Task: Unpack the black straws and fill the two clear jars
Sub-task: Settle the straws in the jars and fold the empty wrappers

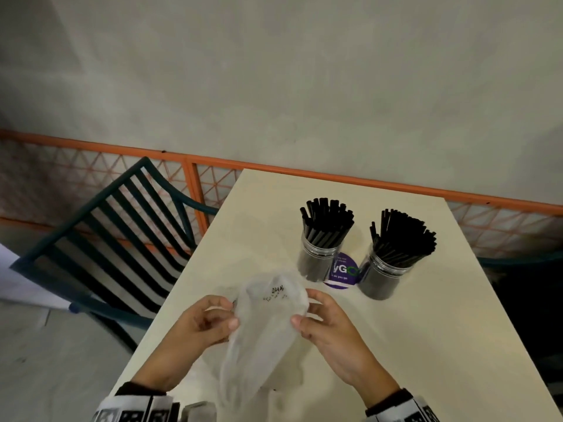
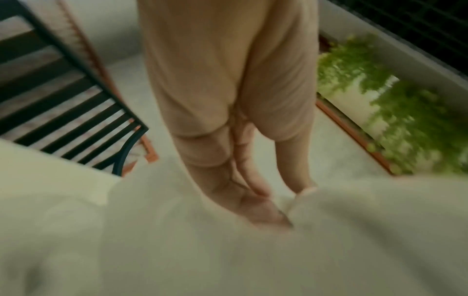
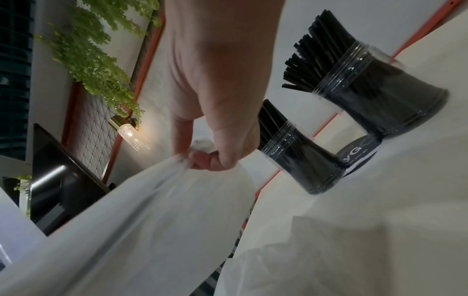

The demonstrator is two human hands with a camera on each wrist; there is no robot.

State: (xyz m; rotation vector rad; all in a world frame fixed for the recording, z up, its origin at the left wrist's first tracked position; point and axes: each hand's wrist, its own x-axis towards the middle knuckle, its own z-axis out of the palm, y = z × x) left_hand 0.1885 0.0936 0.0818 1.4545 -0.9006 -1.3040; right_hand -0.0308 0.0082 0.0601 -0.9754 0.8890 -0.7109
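Observation:
A limp clear plastic bag with small black print hangs over the near part of the cream table; no straws show inside it. My left hand pinches its left edge and my right hand pinches its right edge. The bag fills the lower right wrist view under my right hand. In the blurred left wrist view my left hand holds the bag. Two clear jars stand beyond, the left jar and right jar, each packed with black straws.
A round purple coaster lies between the jars. A dark slatted chair stands left of the table, with an orange mesh railing behind. Green plants and a wall lamp show off to the side.

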